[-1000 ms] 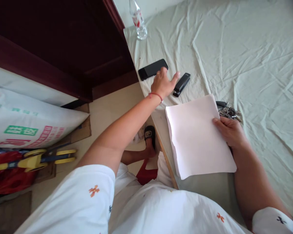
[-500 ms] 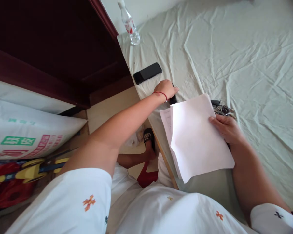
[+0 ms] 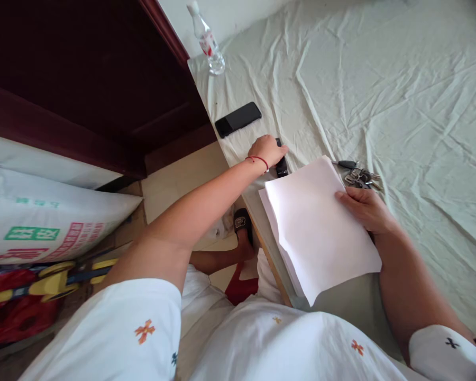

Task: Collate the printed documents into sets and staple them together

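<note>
My left hand [image 3: 266, 150] is closed around a black stapler [image 3: 281, 166] at the top left corner of a stack of white paper [image 3: 317, 227]. The stapler's end shows just below my fingers, touching the paper's corner. My right hand [image 3: 363, 209] lies on the right edge of the stack with its fingers curled over the sheets, holding them down on the pale green cloth [image 3: 400, 95]. The lower sheets fan out a little at the left side.
A black phone [image 3: 238, 118] lies beyond my left hand. A bunch of keys [image 3: 359, 175] sits just past my right hand. A plastic bottle [image 3: 206, 39] stands at the far corner. Left of the table edge are a dark wooden door [image 3: 83, 79], a printed sack [image 3: 43, 217] and my sandalled foot [image 3: 243, 225].
My left hand closed on the stapler and pulled it back to the paper's top left corner. The stack shifted and its sheets fanned slightly under my right hand.
</note>
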A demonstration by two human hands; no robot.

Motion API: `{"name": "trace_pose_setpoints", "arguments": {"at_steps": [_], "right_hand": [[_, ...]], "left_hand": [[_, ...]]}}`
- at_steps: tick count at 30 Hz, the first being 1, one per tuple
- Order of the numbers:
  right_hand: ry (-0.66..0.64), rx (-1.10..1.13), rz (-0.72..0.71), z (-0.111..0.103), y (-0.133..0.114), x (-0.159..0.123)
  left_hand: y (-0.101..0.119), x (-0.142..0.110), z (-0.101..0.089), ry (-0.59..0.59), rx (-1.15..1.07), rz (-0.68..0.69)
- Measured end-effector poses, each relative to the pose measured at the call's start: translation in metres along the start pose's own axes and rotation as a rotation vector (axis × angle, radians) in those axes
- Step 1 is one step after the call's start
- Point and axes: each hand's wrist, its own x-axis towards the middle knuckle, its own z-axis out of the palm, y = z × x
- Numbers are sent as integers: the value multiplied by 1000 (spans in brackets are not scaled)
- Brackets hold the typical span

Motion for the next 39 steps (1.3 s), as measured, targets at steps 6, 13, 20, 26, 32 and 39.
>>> {"name": "trace_pose_setpoints", "arguments": {"at_steps": [6, 13, 20, 26, 32, 39], "right_hand": [[-26, -26, 39, 2, 0, -1], [-11, 124, 80, -3, 7, 1], [54, 235, 162, 1, -3, -4], [116, 232, 241, 6, -17, -11], [188, 244, 280, 2, -23, -14], [240, 243, 294, -2, -23, -10]], "left_hand": [[35, -47, -22, 207, 167, 305], [26, -150, -16, 199, 186, 447], [-15, -162, -5, 203, -241, -269], [0, -148, -14, -1, -533, -469], [20, -129, -15, -52, -583, -619], [29, -117, -16, -65, -644, -666]]}}
